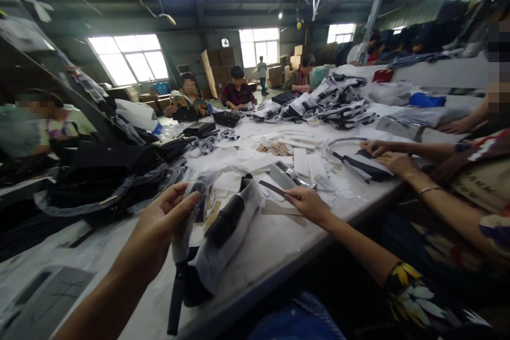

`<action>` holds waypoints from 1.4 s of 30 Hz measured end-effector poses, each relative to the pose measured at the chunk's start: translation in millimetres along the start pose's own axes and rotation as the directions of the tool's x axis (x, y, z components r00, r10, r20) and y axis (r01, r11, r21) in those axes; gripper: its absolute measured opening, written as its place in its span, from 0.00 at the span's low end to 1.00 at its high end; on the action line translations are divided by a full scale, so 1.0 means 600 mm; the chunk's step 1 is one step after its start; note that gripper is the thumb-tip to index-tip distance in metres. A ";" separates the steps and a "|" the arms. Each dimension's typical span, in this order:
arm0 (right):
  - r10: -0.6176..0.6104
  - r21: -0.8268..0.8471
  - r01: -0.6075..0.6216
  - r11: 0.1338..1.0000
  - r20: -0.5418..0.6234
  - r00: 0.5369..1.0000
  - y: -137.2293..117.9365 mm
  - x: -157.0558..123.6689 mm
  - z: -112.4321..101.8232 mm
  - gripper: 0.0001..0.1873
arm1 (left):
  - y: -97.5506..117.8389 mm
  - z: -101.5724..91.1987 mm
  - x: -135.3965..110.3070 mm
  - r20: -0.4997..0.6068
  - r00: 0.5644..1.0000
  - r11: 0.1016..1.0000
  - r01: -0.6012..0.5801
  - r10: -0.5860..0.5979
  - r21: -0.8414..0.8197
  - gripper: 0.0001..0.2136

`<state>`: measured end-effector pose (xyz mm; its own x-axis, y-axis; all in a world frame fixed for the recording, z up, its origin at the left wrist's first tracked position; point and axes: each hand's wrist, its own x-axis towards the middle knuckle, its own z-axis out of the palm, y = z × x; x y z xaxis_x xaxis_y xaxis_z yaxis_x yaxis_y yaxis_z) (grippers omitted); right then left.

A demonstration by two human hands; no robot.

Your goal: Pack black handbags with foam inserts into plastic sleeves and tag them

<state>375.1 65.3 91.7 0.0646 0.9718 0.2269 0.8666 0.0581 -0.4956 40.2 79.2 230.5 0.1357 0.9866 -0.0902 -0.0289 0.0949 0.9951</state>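
My left hand (169, 215) is closed, thumb against fingers, on the film-wrapped strap (195, 194) of a black bag. The bag (225, 223) lies on its side on the white table, partly wrapped in white sheet, with a dark strap end hanging toward the near edge. Between the thumb and fingers of my right hand (308, 204) is a thin dark strip (273, 188), pointing left toward the bag. Below it lie several grey-brown strips (282, 211). A grey piece with a shiny metal-like part (289, 175) sits just beyond my right hand.
A co-worker's hands (388, 156) handle a black piece at the right. White and brown scraps (274, 147) cover the table's middle. Wrapped bags (326, 98) are piled farther back, and black bags (107, 170) crowd the left. A grey panel (48, 297) lies at the near left.
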 end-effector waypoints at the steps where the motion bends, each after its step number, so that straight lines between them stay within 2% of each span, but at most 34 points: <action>1: -0.007 0.106 0.006 0.994 0.008 1.000 -0.015 -0.003 -0.006 0.18 | 0.000 0.000 0.000 0.008 1.000 1.000 -0.011 0.011 -0.003 0.32; 2: -0.018 0.235 0.011 0.972 0.024 1.000 -0.032 -0.007 -0.013 0.18 | -0.001 0.001 0.000 0.019 1.000 1.000 -0.025 0.025 -0.003 0.31; 4: -0.054 0.488 0.009 0.873 0.079 0.995 -0.070 -0.016 -0.026 0.19 | -0.002 0.000 0.001 0.029 0.998 0.999 -0.049 0.049 0.001 0.29; 6: -0.103 0.622 -0.005 0.783 0.137 0.985 -0.107 -0.024 -0.039 0.21 | -0.002 -0.001 0.003 0.023 0.998 0.998 -0.063 0.063 0.008 0.30; 9: -0.104 0.659 -0.041 0.751 0.180 0.978 -0.155 -0.023 -0.050 0.21 | -0.003 0.000 0.002 0.037 0.996 0.996 -0.078 0.076 0.035 0.30; 12: -0.109 0.693 -0.046 0.719 0.179 0.978 -0.189 -0.007 -0.047 0.20 | -0.002 0.003 -0.003 0.053 0.993 0.992 -0.113 0.110 0.064 0.29; 16: -0.244 0.783 -0.005 0.622 0.201 0.949 -0.220 0.017 -0.032 0.23 | 0.001 0.006 -0.013 0.061 0.990 0.988 -0.131 0.126 0.085 0.28; 19: -0.313 0.802 0.013 0.597 0.218 0.924 -0.227 0.023 -0.027 0.23 | 0.006 0.005 -0.019 0.012 0.988 0.984 -0.151 0.151 0.096 0.28; 21: -0.298 0.798 0.004 0.603 0.221 0.928 -0.220 0.023 -0.027 0.23 | 0.008 0.002 -0.019 -0.023 0.988 0.983 -0.151 0.154 0.101 0.28; 27: -0.008 0.708 -0.162 0.688 0.231 0.973 -0.158 0.025 -0.017 0.21 | 0.002 -0.010 -0.009 0.008 0.994 0.988 -0.112 0.112 0.109 0.28; 30: 0.068 0.673 -0.179 0.717 0.188 0.980 -0.138 0.022 -0.015 0.21 | -0.002 -0.011 -0.005 0.029 0.994 0.990 -0.105 0.102 0.093 0.28; 32: 0.030 0.676 -0.146 0.722 0.181 0.983 -0.140 0.015 -0.018 0.21 | -0.003 -0.009 -0.005 0.029 0.995 0.991 -0.102 0.100 0.087 0.28; 37: -0.181 0.744 -0.046 0.667 0.222 0.958 -0.176 0.003 -0.029 0.22 | 0.002 -0.005 -0.005 0.025 0.992 0.988 -0.122 0.120 0.096 0.29; 42: -0.271 0.746 0.041 0.665 0.190 0.944 -0.211 0.022 -0.021 0.22 | 0.009 -0.001 -0.014 0.044 0.990 0.978 -0.140 0.135 0.153 0.28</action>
<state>272.2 67.8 167.9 -0.2677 0.9447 0.1894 0.2097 0.2490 -0.9455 38.2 71.5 236.4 0.1742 0.9836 0.0467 0.1042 -0.0656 0.9924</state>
